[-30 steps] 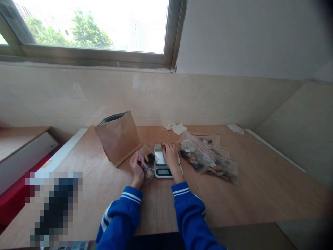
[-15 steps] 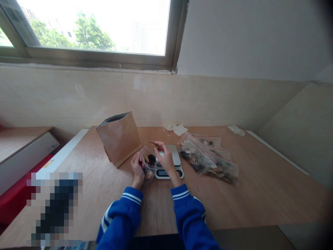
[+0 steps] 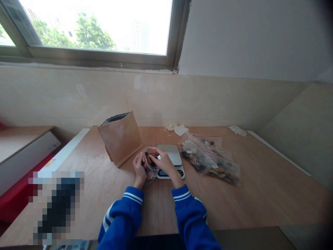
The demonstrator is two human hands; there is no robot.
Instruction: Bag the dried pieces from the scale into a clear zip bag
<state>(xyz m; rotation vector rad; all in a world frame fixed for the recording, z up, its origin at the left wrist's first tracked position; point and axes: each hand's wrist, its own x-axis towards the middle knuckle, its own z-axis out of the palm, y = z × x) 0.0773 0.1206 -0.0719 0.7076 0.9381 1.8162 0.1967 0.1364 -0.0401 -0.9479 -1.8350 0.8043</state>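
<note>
My left hand (image 3: 139, 167) grips a small clear zip bag (image 3: 150, 169) with dark and tan pieces inside, held just left of a small digital scale (image 3: 170, 157). My right hand (image 3: 162, 162) reaches across the scale's front, with its fingertips at the bag's open mouth and a dark piece pinched between them. The scale's steel platform is bare. Both arms wear blue sleeves with white stripes.
A brown paper pouch (image 3: 120, 137) stands open left of the scale. Several filled zip bags (image 3: 209, 158) lie to the right. White scraps (image 3: 177, 128) and another white scrap (image 3: 236, 130) lie by the wall. The wooden table (image 3: 260, 194) ends at a tiled wall under a window.
My right hand lifted a piece off the scale's platform and carried it left to the mouth of the small bag. My left hand kept hold of the bag.
</note>
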